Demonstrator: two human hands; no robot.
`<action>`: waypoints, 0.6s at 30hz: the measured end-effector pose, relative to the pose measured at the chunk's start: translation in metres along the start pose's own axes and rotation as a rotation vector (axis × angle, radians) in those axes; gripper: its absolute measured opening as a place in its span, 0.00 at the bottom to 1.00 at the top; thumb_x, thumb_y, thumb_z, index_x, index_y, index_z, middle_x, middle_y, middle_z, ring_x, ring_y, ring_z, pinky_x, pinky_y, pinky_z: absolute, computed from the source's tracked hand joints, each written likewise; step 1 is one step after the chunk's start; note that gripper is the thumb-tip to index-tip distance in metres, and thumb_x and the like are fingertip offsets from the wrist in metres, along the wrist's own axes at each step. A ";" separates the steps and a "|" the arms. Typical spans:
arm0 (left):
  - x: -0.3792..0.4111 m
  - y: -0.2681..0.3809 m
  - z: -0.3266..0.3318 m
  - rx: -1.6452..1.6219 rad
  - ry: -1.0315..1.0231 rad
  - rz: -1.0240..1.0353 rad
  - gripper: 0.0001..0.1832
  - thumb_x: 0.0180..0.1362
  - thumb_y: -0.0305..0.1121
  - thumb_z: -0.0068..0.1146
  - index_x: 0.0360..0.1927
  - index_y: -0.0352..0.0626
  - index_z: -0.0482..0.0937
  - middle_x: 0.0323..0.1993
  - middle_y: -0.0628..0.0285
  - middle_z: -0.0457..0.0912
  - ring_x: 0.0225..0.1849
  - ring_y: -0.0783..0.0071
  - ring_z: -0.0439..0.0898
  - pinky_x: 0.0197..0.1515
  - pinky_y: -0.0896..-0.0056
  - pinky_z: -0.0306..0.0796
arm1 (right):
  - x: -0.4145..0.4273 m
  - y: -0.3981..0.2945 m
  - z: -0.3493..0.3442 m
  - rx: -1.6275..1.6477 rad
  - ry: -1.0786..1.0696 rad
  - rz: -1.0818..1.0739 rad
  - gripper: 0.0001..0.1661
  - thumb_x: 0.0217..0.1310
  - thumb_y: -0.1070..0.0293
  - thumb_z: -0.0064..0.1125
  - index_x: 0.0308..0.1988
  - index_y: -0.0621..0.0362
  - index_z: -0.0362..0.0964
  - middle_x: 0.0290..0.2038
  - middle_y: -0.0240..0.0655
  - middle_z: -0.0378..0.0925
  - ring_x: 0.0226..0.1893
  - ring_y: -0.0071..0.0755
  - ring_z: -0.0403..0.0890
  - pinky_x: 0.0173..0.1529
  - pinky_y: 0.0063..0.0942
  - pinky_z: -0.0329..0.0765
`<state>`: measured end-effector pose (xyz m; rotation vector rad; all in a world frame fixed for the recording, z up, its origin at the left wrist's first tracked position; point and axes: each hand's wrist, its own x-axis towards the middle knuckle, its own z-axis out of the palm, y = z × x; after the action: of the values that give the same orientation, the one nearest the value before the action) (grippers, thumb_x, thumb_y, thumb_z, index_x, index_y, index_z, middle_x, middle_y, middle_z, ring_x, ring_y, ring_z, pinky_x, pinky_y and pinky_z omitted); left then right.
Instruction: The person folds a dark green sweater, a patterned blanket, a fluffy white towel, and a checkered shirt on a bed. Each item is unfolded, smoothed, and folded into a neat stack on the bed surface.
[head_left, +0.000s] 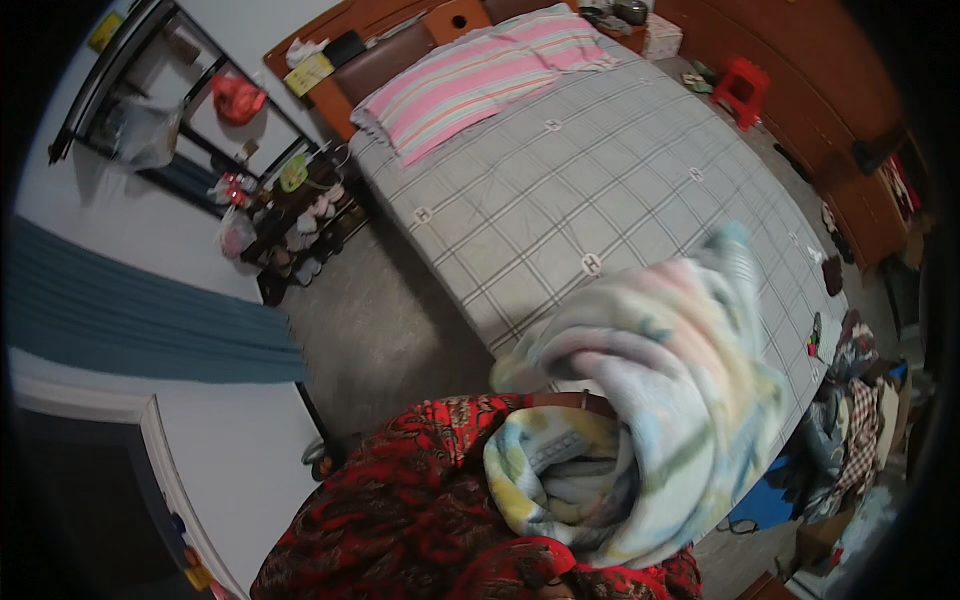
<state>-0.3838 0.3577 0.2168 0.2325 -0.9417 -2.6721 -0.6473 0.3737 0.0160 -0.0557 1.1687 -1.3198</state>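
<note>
A thick, fuzzy pastel blanket (675, 360) is bunched in loose folds in front of me, blurred along its upper part. Its far end lies over the grey checked bed sheet (517, 225), while a looped roll of it rests against my red and black patterned garment (390, 510). From the left sleeve, my left wrist (566, 403) with a thin band reaches in behind the folds. Fabric hides the fingers of that hand, so its grip does not show. My right hand is out of view, apparently behind the blanket or the sleeve at the bottom.
A pink striped pillow cover (480, 82) lies by the headboard. Left of the bed stand a shoe rack (315, 225) and a dark metal frame (202, 97) with hanging bags. To the right are a red plastic stool (741, 91) and piled clothes (855, 427).
</note>
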 end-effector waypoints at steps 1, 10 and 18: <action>0.003 0.007 0.015 0.013 -0.104 0.006 0.33 0.64 0.46 0.48 0.69 0.44 0.57 0.62 0.57 0.68 0.62 0.71 0.65 0.64 0.67 0.60 | 0.004 -0.037 -0.003 -0.015 0.019 -0.102 0.31 0.68 0.49 0.45 0.60 0.60 0.62 0.56 0.45 0.72 0.51 0.41 0.76 0.56 0.39 0.74; -0.121 0.000 -0.049 0.508 0.073 -0.011 0.25 0.65 0.38 0.50 0.63 0.39 0.65 0.56 0.61 0.73 0.57 0.77 0.69 0.59 0.71 0.64 | -0.095 -0.308 0.012 -0.343 0.270 -0.828 0.31 0.68 0.50 0.45 0.60 0.60 0.62 0.55 0.44 0.73 0.49 0.41 0.77 0.55 0.39 0.74; -0.329 -0.100 -0.130 0.260 0.929 -0.192 0.18 0.65 0.33 0.46 0.57 0.40 0.71 0.46 0.61 0.79 0.43 0.77 0.77 0.45 0.76 0.71 | -0.018 -0.340 0.147 -0.898 0.345 -1.033 0.31 0.68 0.50 0.45 0.60 0.60 0.62 0.54 0.44 0.73 0.48 0.40 0.77 0.54 0.38 0.75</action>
<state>-0.0637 0.4640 0.0702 1.5095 -0.9342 -2.1352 -0.7853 0.1920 0.3082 -1.2635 2.0969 -1.5618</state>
